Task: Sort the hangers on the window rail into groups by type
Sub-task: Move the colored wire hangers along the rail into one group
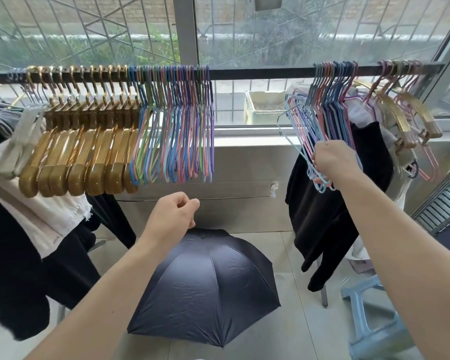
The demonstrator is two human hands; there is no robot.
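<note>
Right of centre, a bunch of thin coloured wire hangers (327, 110) hangs from the dark window rail (257, 73); the right hand (330, 158) grasps their lower ends, fingers curled round several wires, exact count unclear. A second coloured bunch (174, 126) hangs left of centre, touching a row of gold hangers (83, 141) at far left. More gold hangers (411, 115) sit upper right. The left hand (173, 214), lower centre, is loosely curled, holding nothing, above an open dark umbrella (205, 289).

The right hand (330, 158) is raised at the right of the frame, forearm stretched up, fingers curled in a grip. The left hand (173, 213) hangs mid-frame, lower, loosely curled, holding nothing.
</note>
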